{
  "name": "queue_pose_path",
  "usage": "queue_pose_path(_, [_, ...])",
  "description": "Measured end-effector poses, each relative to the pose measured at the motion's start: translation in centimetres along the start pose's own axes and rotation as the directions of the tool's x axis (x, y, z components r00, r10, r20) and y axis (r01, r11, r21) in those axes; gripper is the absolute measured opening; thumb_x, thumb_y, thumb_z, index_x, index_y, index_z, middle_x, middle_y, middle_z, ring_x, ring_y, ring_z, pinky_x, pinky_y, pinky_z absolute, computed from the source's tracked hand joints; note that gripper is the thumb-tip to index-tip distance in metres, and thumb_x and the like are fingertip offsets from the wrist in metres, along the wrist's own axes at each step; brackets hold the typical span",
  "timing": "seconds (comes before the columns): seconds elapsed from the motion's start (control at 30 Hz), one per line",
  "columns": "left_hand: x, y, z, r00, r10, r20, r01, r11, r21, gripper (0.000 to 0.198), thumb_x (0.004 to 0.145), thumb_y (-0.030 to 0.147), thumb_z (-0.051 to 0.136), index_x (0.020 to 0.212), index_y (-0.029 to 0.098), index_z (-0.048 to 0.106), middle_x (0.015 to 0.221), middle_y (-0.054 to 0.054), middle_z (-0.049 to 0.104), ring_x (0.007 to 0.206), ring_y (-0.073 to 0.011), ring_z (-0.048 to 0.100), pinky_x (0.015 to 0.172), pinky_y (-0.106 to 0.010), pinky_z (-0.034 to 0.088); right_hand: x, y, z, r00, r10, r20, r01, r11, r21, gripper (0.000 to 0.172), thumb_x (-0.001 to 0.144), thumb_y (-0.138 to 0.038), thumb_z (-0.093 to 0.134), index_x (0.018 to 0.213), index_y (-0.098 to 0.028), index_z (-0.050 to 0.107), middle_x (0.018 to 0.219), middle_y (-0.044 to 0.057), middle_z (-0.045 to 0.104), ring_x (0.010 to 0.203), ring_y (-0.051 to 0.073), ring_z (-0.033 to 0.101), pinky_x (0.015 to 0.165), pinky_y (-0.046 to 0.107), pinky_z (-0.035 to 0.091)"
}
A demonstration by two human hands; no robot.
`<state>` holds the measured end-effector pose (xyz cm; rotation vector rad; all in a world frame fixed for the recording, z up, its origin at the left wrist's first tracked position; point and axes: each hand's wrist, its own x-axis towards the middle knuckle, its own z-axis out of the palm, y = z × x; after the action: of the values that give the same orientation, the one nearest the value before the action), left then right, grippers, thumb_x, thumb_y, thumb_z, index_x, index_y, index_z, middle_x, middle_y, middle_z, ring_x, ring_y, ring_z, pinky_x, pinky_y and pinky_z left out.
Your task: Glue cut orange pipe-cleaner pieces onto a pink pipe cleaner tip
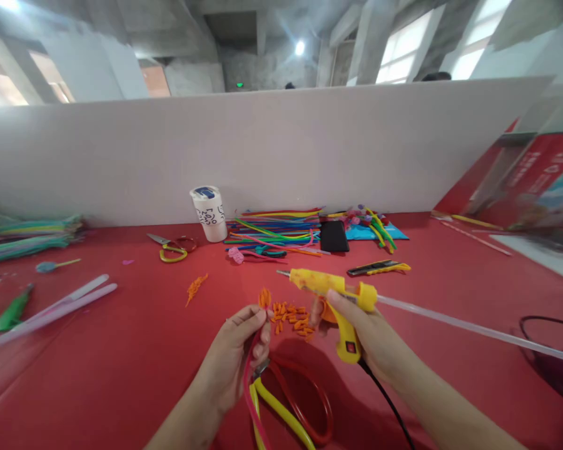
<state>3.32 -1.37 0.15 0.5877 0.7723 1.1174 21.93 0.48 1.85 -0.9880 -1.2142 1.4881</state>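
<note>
Red tabletop (122, 375) meets a white partition (263, 150). Our left hand (237, 347) pinches a pink stem (246, 375) topped by an orange cluster (264, 298); our right hand (370, 331) wraps the handle of a yellow hot-glue gun (316, 281), nozzle near the cluster but apart. Between our hands lie loose orange pieces (301, 324).

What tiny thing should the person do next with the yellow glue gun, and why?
I'd probably bring the yellow glue gun nearer, so its nozzle meets the orange tuft. The right grip holds the gun with its nozzle close to the tuft but apart, the left grip pinches the tuft, and loose orange pieces lie beside it, perhaps for sticking on.
</note>
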Motion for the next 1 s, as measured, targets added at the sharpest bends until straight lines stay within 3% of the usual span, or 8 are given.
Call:
queue_pose_path(0.17, [0.4, 0.0, 0.0, 0.997, 0.024, -0.078, -0.020, 0.998, 0.053, 0.012, 0.078, 0.022, 0.057, 0.070, 0.014, 0.052, 0.054, 0.006, 0.054, 0.027, 0.0008, 0.028, 0.026, -0.010, 0.020, -2.1, 1.3, 0.0, 0.998, -0.067, -0.006, 0.062, 0.951, -0.304, 0.035, 0.082, -0.047, 0.047, 0.073, -0.017, 0.063, 0.071, 0.006, 0.064, 0.068, 0.019, 0.060, 0.061, 0.029, 0.048])
queue_pose_path(0.3, [0.6, -0.3, -0.1, 0.994, 0.012, -0.112, -0.004, 0.997, 0.072, 0.012, 0.077, 0.023, 0.057, 0.070, 0.015, 0.051, 0.052, 0.006, 0.056, 0.024, 0.0011, 0.027, 0.024, -0.010, 0.019, -2.7, 1.5, 0.3, 0.977, -0.186, 0.107, 0.214, 0.873, -0.438, 0.025, 0.081, -0.040, 0.051, 0.088, -0.020, 0.065, 0.078, 0.005, 0.068, 0.072, 0.019, 0.062, 0.066, 0.028, 0.050])
queue_pose_path(0.43, [0.5, -0.6, -0.1, 0.998, -0.031, -0.058, 0.035, 0.998, 0.056, 0.017, 0.080, 0.026, 0.054, 0.067, 0.016, 0.049, 0.039, 0.009, 0.047, 0.021, -0.0004, 0.025, 0.025, -0.011, 0.019, -2.6, 1.4, 0.7, 0.975, -0.220, 0.000, 0.185, 0.821, -0.540, 0.024, 0.079, -0.039, 0.052, 0.074, -0.018, 0.064, 0.070, 0.004, 0.067, 0.065, 0.018, 0.063, 0.061, 0.025, 0.051])
queue_pose_path(0.57, [0.3, -0.7, 0.3, 0.998, -0.047, -0.051, 0.050, 0.997, 0.060, 0.019, 0.084, 0.025, 0.049, 0.067, 0.017, 0.047, 0.028, 0.011, 0.036, 0.020, -0.0019, 0.025, 0.028, -0.012, 0.018, -2.6, 1.1, 1.0, 0.979, -0.202, -0.005, 0.167, 0.822, -0.544, 0.028, 0.077, -0.040, 0.052, 0.060, -0.019, 0.059, 0.059, 0.001, 0.061, 0.056, 0.016, 0.059, 0.053, 0.023, 0.049])
queue_pose_path(0.73, [0.4, -0.8, 0.2, 0.998, -0.039, -0.040, 0.042, 0.996, 0.081, 0.019, 0.081, 0.028, 0.052, 0.067, 0.017, 0.047, 0.029, 0.011, 0.037, 0.020, -0.0023, 0.026, 0.028, -0.013, 0.016, -2.7, 1.1, 1.3, 0.976, -0.214, -0.043, 0.155, 0.818, -0.554, 0.030, 0.078, -0.042, 0.050, 0.060, -0.019, 0.059, 0.054, -0.001, 0.054, 0.049, 0.012, 0.051, 0.048, 0.022, 0.046])
queue_pose_path(1.0, [0.4, -0.9, 0.2, 0.997, -0.056, -0.054, 0.061, 0.994, 0.089, 0.021, 0.081, 0.029, 0.053, 0.065, 0.017, 0.047, 0.028, 0.010, 0.037, 0.020, -0.0025, 0.026, 0.027, -0.013, 0.015, -3.1, 0.8, 2.1, 0.984, -0.124, -0.132, 0.040, 0.861, -0.507, 0.035, 0.077, -0.044, 0.049, 0.051, -0.020, 0.048, 0.050, -0.003, 0.042, 0.045, 0.009, 0.037, 0.043, 0.021, 0.039])
